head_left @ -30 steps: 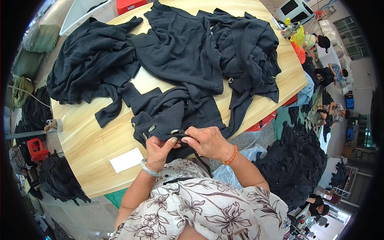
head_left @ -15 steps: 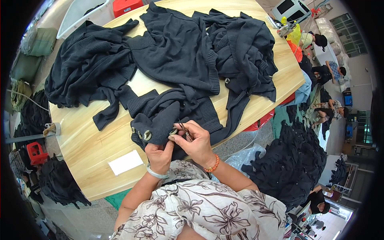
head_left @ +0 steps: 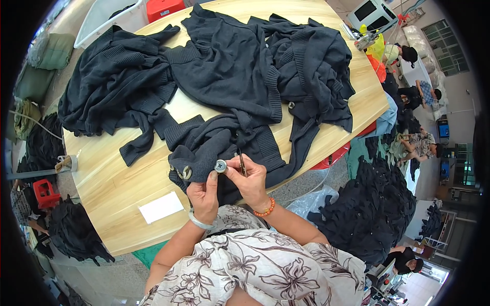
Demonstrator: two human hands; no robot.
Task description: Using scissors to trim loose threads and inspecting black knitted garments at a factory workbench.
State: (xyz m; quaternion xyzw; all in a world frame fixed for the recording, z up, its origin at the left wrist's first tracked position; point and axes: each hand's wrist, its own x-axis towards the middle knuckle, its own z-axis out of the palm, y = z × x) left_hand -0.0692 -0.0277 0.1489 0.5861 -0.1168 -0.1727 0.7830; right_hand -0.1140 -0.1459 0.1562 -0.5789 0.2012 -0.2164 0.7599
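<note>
Both my hands meet over the near edge of the table at a dark knit cardigan (head_left: 206, 150). My left hand (head_left: 203, 196) is closed on the edge of its cloth, thumb up beside a round button (head_left: 221, 166). The fingertips of my right hand (head_left: 249, 178) pinch that button from the other side. Small thread snips (head_left: 242, 162) are also tucked in my right hand, blades pointing away from me. Another button (head_left: 187, 172) shows on the knit to the left. The cloth under my fingers is partly hidden.
More dark knitwear (head_left: 112, 81) is heaped across the wooden table (head_left: 112, 204). A white card (head_left: 161, 207) lies near its front edge. Right of me rises a large dark garment pile (head_left: 367, 209); a red stool (head_left: 47, 194) stands at left. Several people work at the far right.
The button has turned up to face me between my fingertips. My right hand has shifted slightly, and the snips now point more straight away from me.
</note>
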